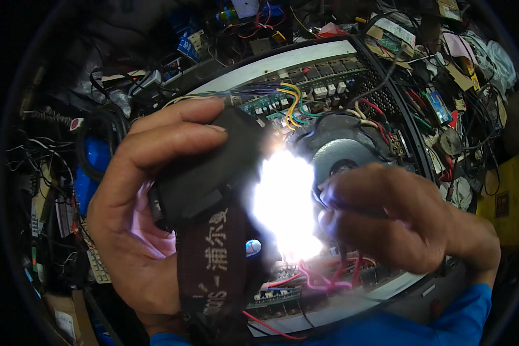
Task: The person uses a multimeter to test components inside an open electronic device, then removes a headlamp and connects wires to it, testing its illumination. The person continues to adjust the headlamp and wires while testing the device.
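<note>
From my remote view, the left hand point(124, 207) is curled around a matte black, box-shaped device point(202, 173), gripping it above an open, silver-edged metal chassis point(282, 62). A dark brown woven strap point(213, 271) with pale lettering hangs on the near side. I read the device's long axis as slanting from lower left to upper right, its right end pointing toward a white glare point(285, 207). The right hand point(389, 216) is just beyond that glare, so the device lies to its left and the left hand is nearer. I see the right fingertips drawn close together, but I cannot tell what they pinch. Behind them sits a round, dark grey transformer point(349, 151).
</note>
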Demonstrator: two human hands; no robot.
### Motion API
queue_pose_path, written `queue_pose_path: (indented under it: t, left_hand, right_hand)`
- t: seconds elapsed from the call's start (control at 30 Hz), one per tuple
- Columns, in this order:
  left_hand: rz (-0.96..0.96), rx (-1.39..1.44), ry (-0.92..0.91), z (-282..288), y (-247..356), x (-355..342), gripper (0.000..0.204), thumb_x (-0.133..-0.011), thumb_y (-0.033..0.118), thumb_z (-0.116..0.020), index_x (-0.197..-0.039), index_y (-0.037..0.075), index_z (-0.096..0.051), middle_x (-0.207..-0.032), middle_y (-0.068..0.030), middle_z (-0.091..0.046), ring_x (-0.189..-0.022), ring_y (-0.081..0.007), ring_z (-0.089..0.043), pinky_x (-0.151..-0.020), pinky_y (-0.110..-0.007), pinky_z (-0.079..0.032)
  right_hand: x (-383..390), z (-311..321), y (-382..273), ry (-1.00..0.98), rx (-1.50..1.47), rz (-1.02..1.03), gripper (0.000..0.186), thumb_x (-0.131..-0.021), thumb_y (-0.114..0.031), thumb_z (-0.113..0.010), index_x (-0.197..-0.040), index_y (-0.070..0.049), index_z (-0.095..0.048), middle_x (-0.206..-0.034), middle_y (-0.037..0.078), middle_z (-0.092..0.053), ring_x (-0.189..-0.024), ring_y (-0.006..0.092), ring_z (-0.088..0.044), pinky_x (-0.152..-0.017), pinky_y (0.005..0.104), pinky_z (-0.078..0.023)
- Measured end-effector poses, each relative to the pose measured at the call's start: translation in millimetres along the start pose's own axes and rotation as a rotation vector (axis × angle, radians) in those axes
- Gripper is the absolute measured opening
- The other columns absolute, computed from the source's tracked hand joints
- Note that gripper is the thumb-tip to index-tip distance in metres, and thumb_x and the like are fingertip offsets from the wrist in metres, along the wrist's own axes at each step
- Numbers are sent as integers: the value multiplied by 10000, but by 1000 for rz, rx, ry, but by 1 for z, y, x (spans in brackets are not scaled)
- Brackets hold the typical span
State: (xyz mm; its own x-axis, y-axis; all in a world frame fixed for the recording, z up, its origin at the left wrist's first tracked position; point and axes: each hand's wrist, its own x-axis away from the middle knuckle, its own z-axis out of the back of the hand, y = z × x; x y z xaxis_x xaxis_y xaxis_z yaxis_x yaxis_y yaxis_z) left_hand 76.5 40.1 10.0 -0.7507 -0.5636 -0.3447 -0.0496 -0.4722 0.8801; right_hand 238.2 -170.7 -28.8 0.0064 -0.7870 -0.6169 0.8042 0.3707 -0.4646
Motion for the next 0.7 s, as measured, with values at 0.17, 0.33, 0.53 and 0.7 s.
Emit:
queue_pose_path:
  t: [0.17,0.33,0.53,0.7]
  left_hand:
    - [-36,48,42,0,16,13,808,-511,194,-896,-1273,13,-695,-1452,-235,-630,-1223,-319,-718,-1054,-418,-621]
    - [-32,94,96,-5,31,24,843,-488,92,-820,-1313,0,-672,-1478,-255,-604,-1258,-374,-712,-1092,-480,-616]
    - [-124,11,51,-6,41,30,816,-528,107,-867,-1315,10,-677,-1467,-238,-621,-1266,-359,-706,-1099,-466,-603]
    - [-122,-22,34,-11,38,26,783,-572,207,-967,-1282,17,-695,-1430,-231,-649,-1260,-320,-702,-1093,-428,-597]
  right_hand:
    - [-5,-2,8,54,17,35,259,-884,104,-737,-1128,37,-681,-1111,238,-682,-809,224,-702,-562,310,-560]
    - [1,-1,0,19,34,23,280,-859,75,-760,-1123,12,-689,-1091,207,-674,-803,227,-690,-576,325,-561]
    - [23,20,-14,-42,71,115,300,-878,-53,-780,-1153,43,-705,-1103,226,-666,-805,275,-710,-570,357,-586]
    - [45,25,-30,9,257,89,235,-872,-83,-765,-1052,52,-699,-1046,218,-669,-820,311,-730,-643,399,-641]
